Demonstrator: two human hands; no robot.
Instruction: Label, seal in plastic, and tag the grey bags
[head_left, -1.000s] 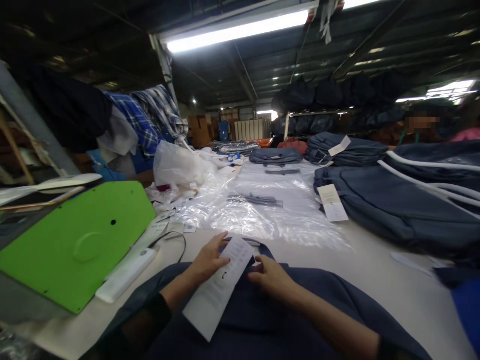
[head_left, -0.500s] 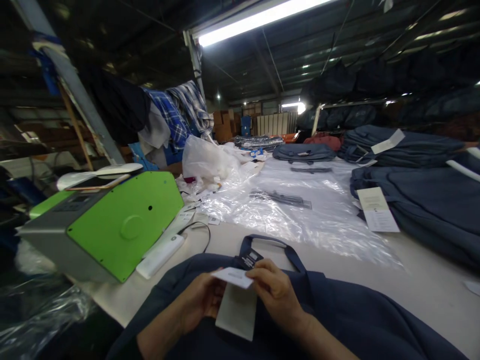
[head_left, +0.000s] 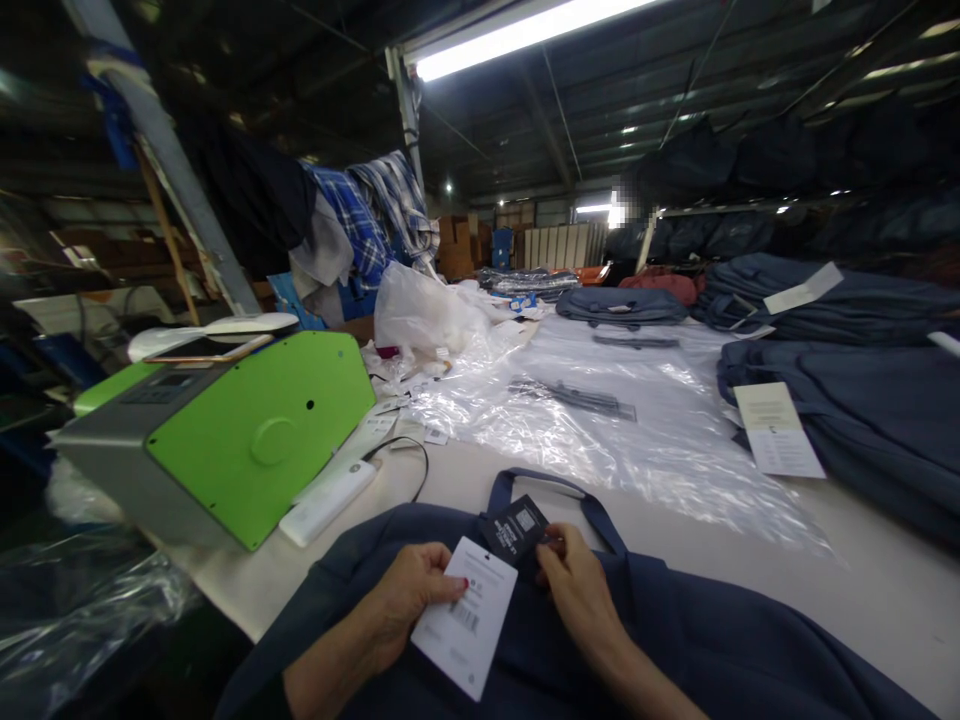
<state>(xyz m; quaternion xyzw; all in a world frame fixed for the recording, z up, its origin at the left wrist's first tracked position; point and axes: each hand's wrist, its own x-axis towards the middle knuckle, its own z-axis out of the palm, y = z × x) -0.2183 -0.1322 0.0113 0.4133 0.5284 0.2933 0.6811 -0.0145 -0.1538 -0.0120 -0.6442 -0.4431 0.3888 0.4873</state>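
Note:
A navy bag (head_left: 720, 630) lies in front of me, its carry handle (head_left: 596, 515) looped up at the top. Between the thumb and fingers of my left hand (head_left: 409, 600) is a white hang tag (head_left: 469, 620) with a barcode and small print, lying flat over the bag. My right hand (head_left: 577, 580) pinches the right edge of a black tag (head_left: 517, 527) with white print, beside the base of the handle. The black tag sits just above the white one.
On the left stands a green and grey machine (head_left: 262, 435) with a phone (head_left: 214, 347) on top. A white device (head_left: 328, 503) with a cable lies beside it. Clear plastic bags (head_left: 570, 440) cover the table ahead. Folded navy bags (head_left: 885, 420) with tags are stacked at right.
The white tag, folded open before, is now closed flat with its barcode side up in my left hand. My right hand has left it and holds the black tag.

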